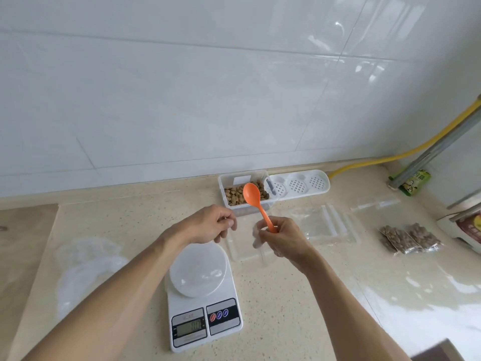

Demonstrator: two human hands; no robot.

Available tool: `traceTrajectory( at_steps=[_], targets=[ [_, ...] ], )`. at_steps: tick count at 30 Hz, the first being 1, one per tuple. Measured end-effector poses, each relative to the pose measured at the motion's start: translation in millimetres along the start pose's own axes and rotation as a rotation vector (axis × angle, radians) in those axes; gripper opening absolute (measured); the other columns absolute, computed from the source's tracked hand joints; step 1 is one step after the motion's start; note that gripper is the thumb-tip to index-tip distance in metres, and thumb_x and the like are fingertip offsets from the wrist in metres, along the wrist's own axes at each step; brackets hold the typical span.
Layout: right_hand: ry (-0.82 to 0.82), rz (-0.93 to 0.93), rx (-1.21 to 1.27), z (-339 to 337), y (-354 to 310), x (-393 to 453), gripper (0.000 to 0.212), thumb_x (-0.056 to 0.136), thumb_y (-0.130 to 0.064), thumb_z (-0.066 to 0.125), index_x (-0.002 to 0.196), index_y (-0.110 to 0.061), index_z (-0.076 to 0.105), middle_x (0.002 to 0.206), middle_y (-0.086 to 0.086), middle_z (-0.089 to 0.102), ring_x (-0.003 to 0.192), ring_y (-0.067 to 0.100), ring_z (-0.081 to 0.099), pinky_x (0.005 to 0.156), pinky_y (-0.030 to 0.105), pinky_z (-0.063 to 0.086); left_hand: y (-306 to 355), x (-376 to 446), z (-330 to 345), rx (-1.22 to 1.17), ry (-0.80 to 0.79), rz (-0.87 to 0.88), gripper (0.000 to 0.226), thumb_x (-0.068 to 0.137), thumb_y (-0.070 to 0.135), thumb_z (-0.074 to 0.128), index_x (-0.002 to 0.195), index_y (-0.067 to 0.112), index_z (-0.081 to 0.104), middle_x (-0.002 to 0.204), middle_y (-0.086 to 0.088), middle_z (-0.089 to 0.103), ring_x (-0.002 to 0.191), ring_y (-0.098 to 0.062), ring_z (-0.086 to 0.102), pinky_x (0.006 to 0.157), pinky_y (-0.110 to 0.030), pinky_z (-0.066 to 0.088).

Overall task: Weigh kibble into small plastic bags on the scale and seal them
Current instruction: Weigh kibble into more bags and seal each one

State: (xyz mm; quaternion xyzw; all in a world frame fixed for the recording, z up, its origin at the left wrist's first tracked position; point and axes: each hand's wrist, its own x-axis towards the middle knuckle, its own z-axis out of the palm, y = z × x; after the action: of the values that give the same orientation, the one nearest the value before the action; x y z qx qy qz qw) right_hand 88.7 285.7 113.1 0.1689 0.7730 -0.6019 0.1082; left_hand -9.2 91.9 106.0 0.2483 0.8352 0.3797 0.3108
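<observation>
Filled bags lay sealed on counter | scale bare | right hand gripped spoon | left hand pinched an empty bag | kibble remained in tub.

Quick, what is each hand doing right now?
Left hand: fingers curled, pinching the edge of a clear plastic bag.
Right hand: holds the orange spoon by its handle, and the bag's other edge.
</observation>
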Motion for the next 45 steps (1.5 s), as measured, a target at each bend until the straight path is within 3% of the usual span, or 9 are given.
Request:
traceTrajectory(
  at_steps=[11, 17, 21, 24, 26, 29, 32, 41, 45],
  targets=[
    [-0.044, 0.067, 0.035, -24.5, 5.6, 4.0, 0.016, 0.082, 0.006, 0.055, 0.084, -0.003, 0.067, 0.083, 0.028, 0.067, 0.05, 0.012, 0.031, 0.045, 0.024, 0.022, -16.3, -0.5, -11.2, -0.137, -0.026, -0.035, 0.024, 0.101, 0.019, 0.048, 0.096, 0.008, 0.07, 0.057, 0.009, 0.057, 0.06, -0.012, 0.052, 0.064, -0.028, 0.05],
    [-0.068, 0.11, 0.103, -28.5, 8.5, 11.0, 0.016, 0.088, 0.007, 0.054, 0.102, 0.009, 0.062, 0.07, 0.018, 0.063, 0.049, 0.012, 0.032, 0.047, 0.025, 0.021, -24.1, -2.8, -17.8, -0.174, 0.045, 0.02, 0.024, 0.1, 0.022, 0.053, 0.083, 0.016, 0.068, 0.048, 0.01, 0.04, 0.048, -0.011, 0.035, 0.053, -0.027, 0.033],
    [-0.095, 0.088, 0.176, -27.8, 4.7, 16.3, 0.014, 0.09, 0.008, 0.054, 0.099, 0.002, 0.062, 0.073, 0.022, 0.05, 0.049, 0.009, 0.048, 0.044, 0.022, 0.022, -28.7, 2.4, -25.5, -0.184, 0.024, 0.027, 0.023, 0.1, 0.019, 0.053, 0.084, 0.012, 0.068, 0.046, 0.011, 0.045, 0.049, -0.011, 0.035, 0.056, -0.026, 0.034],
    [-0.035, 0.074, 0.222, -20.9, -0.3, 24.0, 0.011, 0.09, 0.004, 0.06, 0.091, -0.006, 0.065, 0.056, 0.011, 0.054, 0.057, 0.023, 0.044, 0.044, 0.023, 0.021, -32.7, 11.6, -24.9, 0.067, 0.121, 0.005, 0.023, 0.099, 0.022, 0.051, 0.086, 0.017, 0.069, 0.06, 0.012, 0.057, 0.058, -0.015, 0.051, 0.06, -0.03, 0.042],
    [0.034, 0.083, 0.218, -14.7, -3.2, 31.0, 0.009, 0.089, 0.003, 0.063, 0.093, -0.004, 0.066, 0.06, 0.013, 0.065, 0.049, 0.016, 0.033, 0.045, 0.025, 0.021, -31.4, 15.4, -20.7, 0.227, 0.178, 0.007, 0.019, 0.099, 0.031, 0.051, 0.104, 0.023, 0.068, 0.089, 0.007, 0.064, 0.085, -0.019, 0.062, 0.077, -0.034, 0.047],
    [0.113, 0.1, 0.216, -6.2, -6.5, 43.2, 0.01, 0.087, 0.004, 0.063, 0.094, -0.002, 0.065, 0.071, 0.021, 0.071, 0.043, 0.012, 0.03, 0.042, 0.024, 0.022, -21.0, 19.4, -9.3, 0.279, 0.059, 0.002, 0.083, 0.078, 0.065, 0.064, 0.146, 0.029, 0.035, 0.134, 0.003, 0.051, 0.124, -0.017, 0.048, 0.104, -0.037, 0.039],
    [0.121, 0.112, 0.174, 4.2, -7.1, 55.0, 0.008, 0.086, 0.0, 0.065, 0.093, -0.003, 0.066, 0.073, 0.02, 0.072, 0.042, 0.012, 0.032, 0.04, 0.023, 0.026, -11.0, 28.3, 3.9, 0.421, 0.038, 0.054, 0.132, 0.053, 0.076, 0.075, 0.154, 0.028, 0.005, 0.156, -0.002, 0.024, 0.143, -0.022, 0.023, 0.117, -0.042, 0.022],
    [0.151, 0.119, 0.166, 15.4, -1.2, 89.3, 0.018, 0.095, -0.021, 0.06, 0.097, -0.006, 0.068, 0.082, 0.012, 0.073, 0.043, 0.013, 0.039, 0.043, 0.025, 0.032, -30.9, 51.0, -0.9, 0.314, 0.318, 0.179, 0.09, 0.06, 0.053, 0.075, 0.135, 0.026, 0.034, 0.118, 0.006, 0.045, 0.109, -0.014, 0.043, 0.104, -0.034, 0.035],
    [0.233, 0.107, -0.118, -3.4, 1.4, 111.3, 0.024, 0.095, -0.005, 0.039, 0.077, -0.004, 0.054, 0.066, 0.006, 0.046, 0.055, 0.017, 0.039, 0.049, 0.028, 0.033, -49.3, 60.6, -7.7, 0.357, 0.401, 0.135, 0.094, 0.058, 0.056, 0.074, 0.137, 0.023, 0.036, 0.113, 0.005, 0.046, 0.107, -0.018, 0.045, 0.1, -0.036, 0.037]
  ],
)
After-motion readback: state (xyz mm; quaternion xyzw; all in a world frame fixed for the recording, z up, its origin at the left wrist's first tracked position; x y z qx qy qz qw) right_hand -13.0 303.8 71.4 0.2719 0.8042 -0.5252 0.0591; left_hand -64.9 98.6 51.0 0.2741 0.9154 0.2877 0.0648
